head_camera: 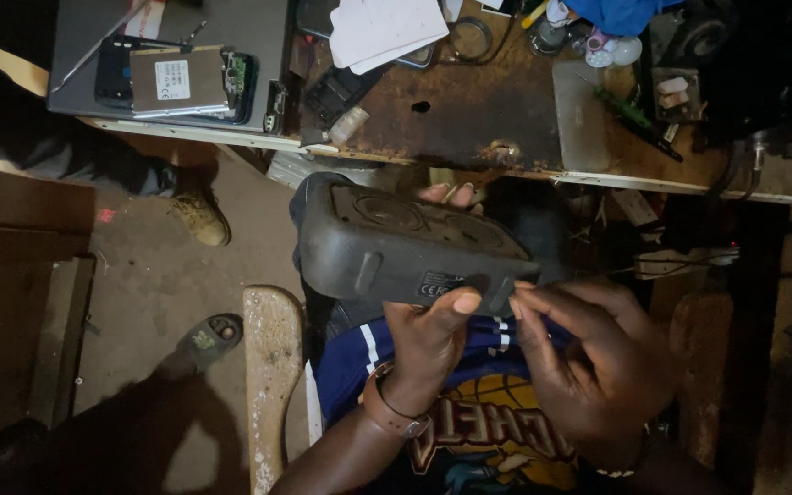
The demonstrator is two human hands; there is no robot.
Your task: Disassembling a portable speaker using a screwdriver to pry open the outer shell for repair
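A dark grey, boxy plastic device (396, 243) with a round speaker-like recess on its upper face is held over my lap, in front of the workbench. My left hand (428, 344) grips it from below, thumb pressed on its near side by a small label. My right hand (588, 362) pinches its right near corner with the fingertips. A fingertip of my left hand shows behind the device's far edge.
A rusty workbench (488, 110) spans the top, bearing a grey laptop with an opened dark device (176, 82), white papers (382, 32), a metal plate (579, 115) and small tools. A wooden plank (272, 376) stands at my left. Someone's shoe (199, 215) rests on the floor.
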